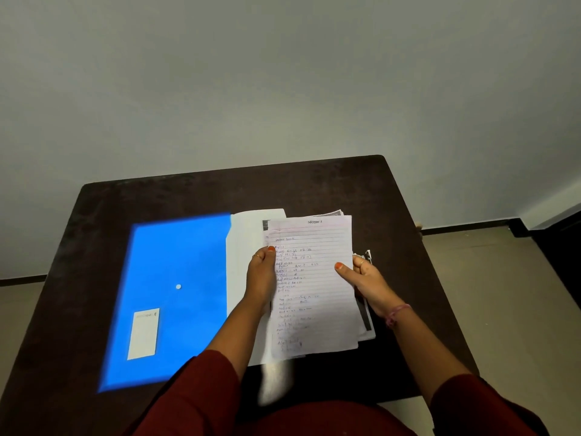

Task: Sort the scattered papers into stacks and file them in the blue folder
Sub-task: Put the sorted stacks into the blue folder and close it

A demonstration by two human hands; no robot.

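Observation:
A blue folder lies flat on the left half of the dark table, with a white snap button and a white label near its front corner. To its right I hold a stack of papers, a lined handwritten sheet on top. My left hand grips the stack's left edge, thumb on top. On the stack's right edge my right hand holds the sheets, thumb pressed on the top sheet. Printed pages with dark pictures stick out behind and to the right. A plain white sheet lies between folder and stack.
The dark table stands against a pale wall, its far strip bare. Tiled floor shows on both sides, and a dark piece of furniture stands at the far right. A blurred pale strip hangs below the stack near my lap.

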